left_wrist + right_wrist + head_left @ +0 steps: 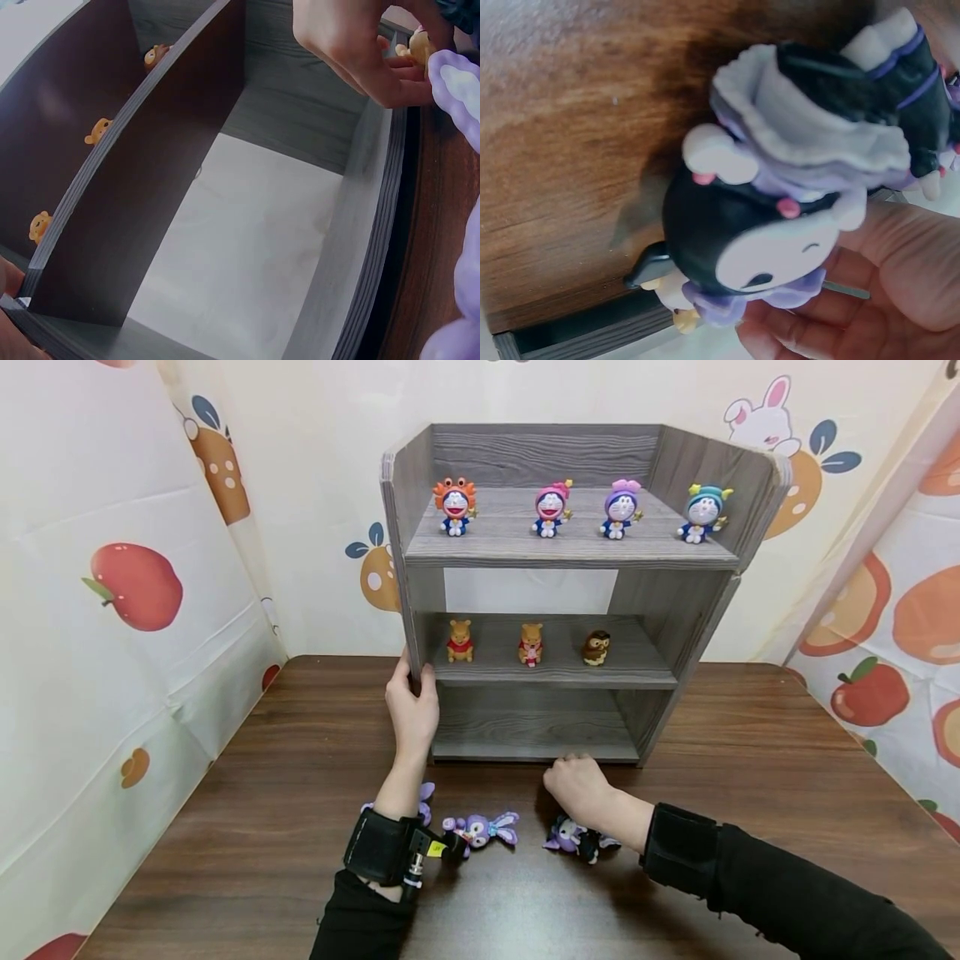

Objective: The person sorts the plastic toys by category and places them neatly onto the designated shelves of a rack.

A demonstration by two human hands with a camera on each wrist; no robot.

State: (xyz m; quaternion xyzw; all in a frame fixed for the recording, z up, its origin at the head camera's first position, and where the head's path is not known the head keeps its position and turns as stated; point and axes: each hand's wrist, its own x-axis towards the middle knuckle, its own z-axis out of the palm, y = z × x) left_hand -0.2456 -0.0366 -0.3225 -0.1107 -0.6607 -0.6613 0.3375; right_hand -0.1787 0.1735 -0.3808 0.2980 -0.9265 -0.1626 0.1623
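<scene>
My left hand grips the left side panel of a grey wooden shelf unit, thumb towards the front. At the front edge of the bottom shelf is my right hand, its fingers bent. In the left wrist view those fingers pinch a small yellow figurine, mostly hidden by the hand. Below the right wrist lie black-and-purple figurines; one with a black hood and white face fills the right wrist view. A purple rabbit-eared figurine lies beside the left wrist.
Several blue-and-white cat figurines in coloured hats stand on the top shelf. Two yellow bear figurines and a brown owl figurine stand on the middle one. Another purple figurine is partly behind the left wrist. Fruit-patterned cloths surround the brown table.
</scene>
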